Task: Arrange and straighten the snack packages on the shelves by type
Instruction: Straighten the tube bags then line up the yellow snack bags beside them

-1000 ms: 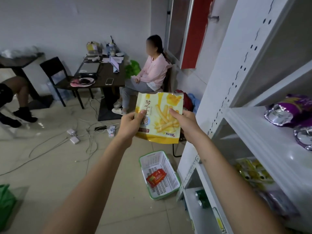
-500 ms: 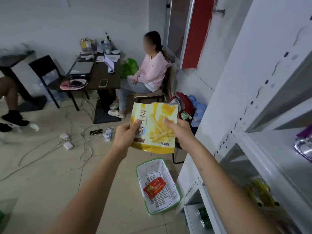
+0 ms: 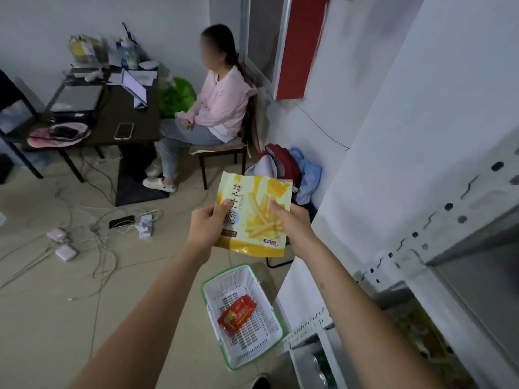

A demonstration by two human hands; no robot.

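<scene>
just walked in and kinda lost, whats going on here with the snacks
A person is holding a yellow snack bag up in front of them, the left hand gripping its left edge and the right hand its right edge. It has not gone onto the white shelf unit at the right yet. On the floor below sits a white basket with a green rim, holding one red packet. Another person sits on a chair by a cluttered table in the background.

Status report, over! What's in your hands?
Both hands grip yellow snack bag. Red packet in basket. Nothing blocking.
</scene>
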